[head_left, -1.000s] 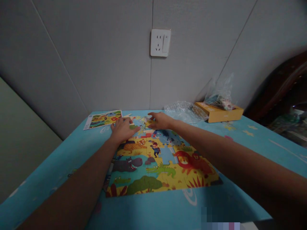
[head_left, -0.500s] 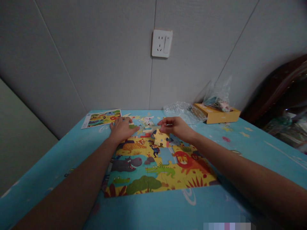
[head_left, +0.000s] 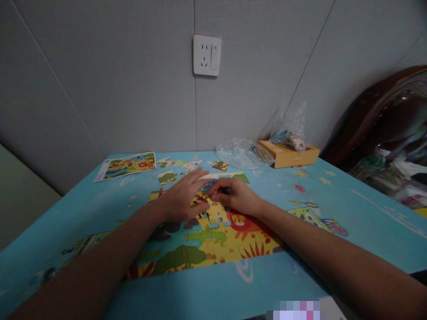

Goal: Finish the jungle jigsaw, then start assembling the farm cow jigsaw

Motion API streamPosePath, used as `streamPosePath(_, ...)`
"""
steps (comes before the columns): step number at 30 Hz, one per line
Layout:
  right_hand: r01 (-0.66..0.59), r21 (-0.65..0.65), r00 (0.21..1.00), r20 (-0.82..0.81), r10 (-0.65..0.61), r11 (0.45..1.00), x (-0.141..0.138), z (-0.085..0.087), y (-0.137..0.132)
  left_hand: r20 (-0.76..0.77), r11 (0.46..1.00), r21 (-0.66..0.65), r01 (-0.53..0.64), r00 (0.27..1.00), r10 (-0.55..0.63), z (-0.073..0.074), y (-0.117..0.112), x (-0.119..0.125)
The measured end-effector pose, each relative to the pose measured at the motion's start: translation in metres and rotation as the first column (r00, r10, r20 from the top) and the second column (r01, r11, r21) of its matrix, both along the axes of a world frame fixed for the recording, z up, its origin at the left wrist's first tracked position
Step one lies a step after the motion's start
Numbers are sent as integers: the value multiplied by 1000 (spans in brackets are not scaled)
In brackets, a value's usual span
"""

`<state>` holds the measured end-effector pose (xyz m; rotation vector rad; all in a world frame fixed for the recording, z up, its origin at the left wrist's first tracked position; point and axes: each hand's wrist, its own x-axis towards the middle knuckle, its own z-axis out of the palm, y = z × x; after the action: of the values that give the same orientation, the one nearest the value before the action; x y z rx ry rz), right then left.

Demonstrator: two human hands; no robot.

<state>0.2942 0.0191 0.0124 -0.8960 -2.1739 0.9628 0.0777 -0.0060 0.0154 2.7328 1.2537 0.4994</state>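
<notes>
Has both bare hands over a colourful jigsaw puzzle (head_left: pixel 213 249), laid flat in the middle of a blue, patterned bench (head_left: pixel 180 298). Holds the left hand (head_left: pixel 183 195) low over the upper left part of the puzzle, with fingers open and spread, covering some of the printed animals. Bends the right hand (head_left: pixel 235 195) in from the other side, just beside the left, with fingers curled and tips close together at the upper edge of a yellow piece (head_left: pixel 218 209). Cannot tell whether gripping that piece or only touching it. Has the piece over the central part of the puzzle, between a red-maned lion and a green crocodile, with blue showing at its edges. Beyond the puzzle, near the wall (head_left: pixel 140 89), has loose pieces (head_left: pixel 220 166) scattered and, to the left, a printed picture sheet (head_left: pixel 130 165) lying flat. To the right, has crumpled clear plastic (head_left: pixel 243 153) beside an orange box (head_left: pixel 297 157), with a clear bag (head_left: pixel 289 135) resting on top.
</notes>
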Motion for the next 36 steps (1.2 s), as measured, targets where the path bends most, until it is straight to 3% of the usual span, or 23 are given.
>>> streamPosePath(1,3,21,1000,2,-3,1000,1,0,0,-46,994,-90,54,997,-58,-2,-4,5)
streamPosePath(4,-4,14,1000,-10,5,1000,1,2,-1,-104,970,-234,63,990,-90,-6,-10,11)
streamPosePath(9,-11,-156,994,-109,-6,988,-2,-1,0,-65,960,-271,74,993,-95,-2,-7,7)
streamPosePath(11,-19,-167,994,-107,1,986,-2,-2,-1,-59,956,-283,72,994,-92,0,-7,6)
streamPosePath(17,-24,61,999,39,22,998,-2,5,-8,-46,962,-257,92,993,-108,-2,-5,6)
streamPosePath(20,-46,99,995,88,38,994,-2,5,-7,-67,965,-248,84,992,-103,-3,-6,5)
streamPosePath(26,-104,278,967,254,31,955,1,2,-4,-64,966,-242,91,992,-110,-3,-5,5)
streamPosePath(32,-48,301,940,337,-59,952,5,3,-2,-52,974,-218,56,996,-69,-7,-4,4)
streamPosePath(36,-100,282,925,379,-15,954,9,5,-3,-84,972,-233,44,994,-65,-6,-4,4)
